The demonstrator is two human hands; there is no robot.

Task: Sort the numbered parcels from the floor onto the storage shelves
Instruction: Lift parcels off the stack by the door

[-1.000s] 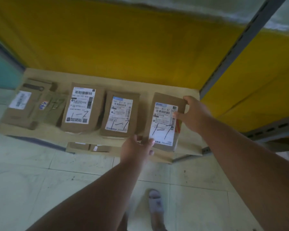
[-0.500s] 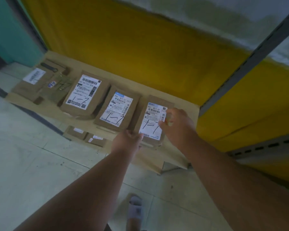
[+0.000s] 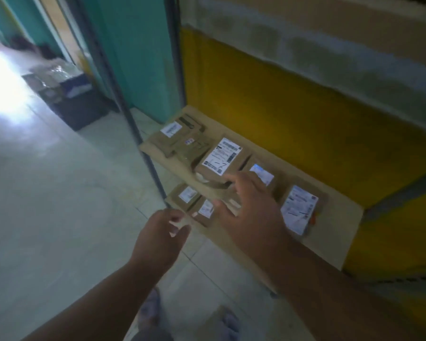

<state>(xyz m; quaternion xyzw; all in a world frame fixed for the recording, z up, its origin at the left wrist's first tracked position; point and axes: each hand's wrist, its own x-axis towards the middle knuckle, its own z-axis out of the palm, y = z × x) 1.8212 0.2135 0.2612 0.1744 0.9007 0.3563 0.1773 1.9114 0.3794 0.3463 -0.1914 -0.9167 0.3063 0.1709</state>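
we see our right hand (image 3: 250,212) spread out above the front edge of the low wooden shelf (image 3: 337,232), fingers apart and straight, holding nothing. the parcel at the right end of the row (image 3: 299,209) lies flat on the shelf just beside that hand, at about three o'clock from it, apart from the fingers, its white label facing up. a second labelled parcel (image 3: 263,174) sits at twelve o'clock from the hand, partly hidden by the fingertips; whether they touch it we cannot tell. a third (image 3: 221,158) lies at eleven o'clock, and two darker flat parcels (image 3: 180,139) lie beyond it at the shelf's left end. our left hand (image 3: 161,239) hangs off the shelf at eight o'clock from the right one, fingers loosely bent and parted, holding nothing. two small parcels (image 3: 194,200) lie on the level below, just past its fingertips. the writing on the labels is too blurred to read.
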